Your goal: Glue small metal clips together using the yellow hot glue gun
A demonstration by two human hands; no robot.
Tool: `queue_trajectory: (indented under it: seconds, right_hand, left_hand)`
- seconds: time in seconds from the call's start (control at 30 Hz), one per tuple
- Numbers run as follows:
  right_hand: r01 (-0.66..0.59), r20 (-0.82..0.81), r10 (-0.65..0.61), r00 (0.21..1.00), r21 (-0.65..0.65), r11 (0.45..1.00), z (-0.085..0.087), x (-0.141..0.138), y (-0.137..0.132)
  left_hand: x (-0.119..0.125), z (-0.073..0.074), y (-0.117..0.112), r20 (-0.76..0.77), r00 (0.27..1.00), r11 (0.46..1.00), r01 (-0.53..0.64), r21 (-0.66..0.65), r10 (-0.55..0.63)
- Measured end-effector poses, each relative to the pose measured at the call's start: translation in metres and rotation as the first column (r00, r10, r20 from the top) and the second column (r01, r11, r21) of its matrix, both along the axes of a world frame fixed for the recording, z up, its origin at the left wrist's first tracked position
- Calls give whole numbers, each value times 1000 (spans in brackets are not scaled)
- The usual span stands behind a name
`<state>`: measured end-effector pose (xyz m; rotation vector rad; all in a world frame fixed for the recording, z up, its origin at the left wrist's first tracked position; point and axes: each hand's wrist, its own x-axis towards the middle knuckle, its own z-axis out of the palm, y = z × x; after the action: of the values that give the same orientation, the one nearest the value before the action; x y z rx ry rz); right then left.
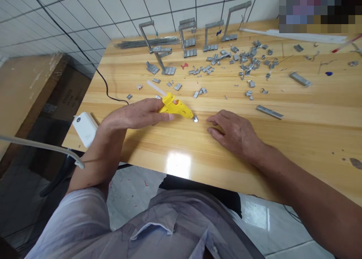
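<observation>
My left hand (135, 115) grips a yellow glue gun (175, 107) lying low over the wooden table (305, 138), its metal tip (195, 119) pointing right. A clear glue stick (156, 88) pokes out of the gun's back. My right hand (230, 130) rests palm down on the table just right of the tip, fingers loosely curled and touching the wood, with nothing visible in them.
Several small grey metal staple blocks (249, 62) lie scattered across the middle and far side. Upright staple-built frames (189, 36) stand at the back near the tiled wall. Longer strips (269, 112) lie right. A white adapter (85, 127) and black cord (104, 81) sit at the left edge.
</observation>
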<state>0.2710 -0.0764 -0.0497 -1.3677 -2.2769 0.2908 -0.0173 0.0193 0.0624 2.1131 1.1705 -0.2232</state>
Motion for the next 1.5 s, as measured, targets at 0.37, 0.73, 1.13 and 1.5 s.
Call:
queue_trajectory:
  seconds: [0.37,0.73,1.13,1.5]
  right_hand:
    - [-2,-10,2,1000,11,1000,-1,-1,0]
    - [4,-4,-4,1000,34,999,0,-1,-1]
    - [69,-41,-68,997,9,998,0,-6,-2]
    - [87,72,-86,994,1,996,13,-33,5]
  left_hand:
    - [-6,-3,-8,65,988,989,-143,35,141]
    - [-8,-1,-19,51,992,987,-105,-121,112]
    - [-33,-38,-41,404,816,890,-457,11,414]
    - [-31,-73,-62,492,785,850,-504,154,376]
